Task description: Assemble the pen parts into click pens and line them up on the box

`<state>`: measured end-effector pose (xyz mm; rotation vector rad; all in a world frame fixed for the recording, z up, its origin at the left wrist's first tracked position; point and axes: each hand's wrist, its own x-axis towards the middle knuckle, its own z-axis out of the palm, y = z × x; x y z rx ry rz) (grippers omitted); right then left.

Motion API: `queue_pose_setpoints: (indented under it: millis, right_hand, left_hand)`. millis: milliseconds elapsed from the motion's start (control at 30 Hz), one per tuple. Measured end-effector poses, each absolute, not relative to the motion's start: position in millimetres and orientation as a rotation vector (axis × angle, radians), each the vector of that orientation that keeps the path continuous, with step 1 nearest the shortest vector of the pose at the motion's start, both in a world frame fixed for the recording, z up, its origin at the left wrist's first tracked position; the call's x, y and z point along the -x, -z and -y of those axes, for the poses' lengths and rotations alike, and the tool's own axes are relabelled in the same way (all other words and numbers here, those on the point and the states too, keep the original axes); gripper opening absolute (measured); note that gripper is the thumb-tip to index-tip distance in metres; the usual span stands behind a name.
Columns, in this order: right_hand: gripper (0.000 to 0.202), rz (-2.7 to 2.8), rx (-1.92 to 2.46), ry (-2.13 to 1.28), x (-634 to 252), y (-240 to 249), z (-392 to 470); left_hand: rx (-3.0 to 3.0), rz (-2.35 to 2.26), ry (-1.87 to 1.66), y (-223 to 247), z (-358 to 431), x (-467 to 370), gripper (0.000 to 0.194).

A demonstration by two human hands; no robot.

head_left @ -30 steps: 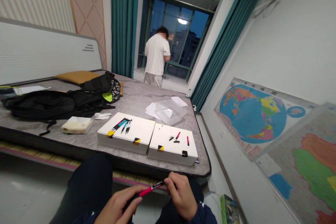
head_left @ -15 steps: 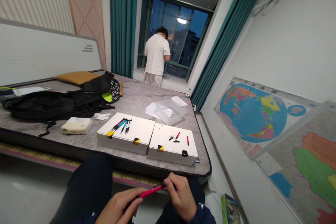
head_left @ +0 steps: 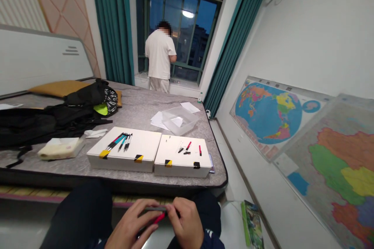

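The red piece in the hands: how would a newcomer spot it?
Below the near edge of the grey mattress, find the left hand and right hand. The red piece shows between them, partly hidden. Unlike the loose red pieces on a white box, it is held.

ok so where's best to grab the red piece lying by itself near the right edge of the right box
Probably by its middle, from above, pinching across its long sides: the red piece is slim, lies flat on the right white box, runs roughly front to back, and nothing touches it.
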<state>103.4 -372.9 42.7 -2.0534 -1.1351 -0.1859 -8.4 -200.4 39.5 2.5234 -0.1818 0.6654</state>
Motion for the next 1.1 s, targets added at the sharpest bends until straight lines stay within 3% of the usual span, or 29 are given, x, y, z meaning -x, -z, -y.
queue_pose_setpoints:
  millis: [267, 700, 1100]
  right_hand:
    - [0.045, 1.027, 2.065, 0.309, -115.1, -22.1, 379.9]
    - [0.059, 0.795, 2.041, 0.224, -112.5, 28.5, 365.8]
    - [0.051, 0.924, 2.024, 0.119, -109.0, 29.2, 368.2]
  left_hand:
    - [-2.520, 0.051, -0.469, -31.0, 201.3, -33.7, 0.022]
    - [-2.072, -0.286, -0.181, -20.4, 199.4, -71.7, 0.036]
    - [-2.643, -0.547, -0.072, -16.2, 48.5, -140.4, 0.026]
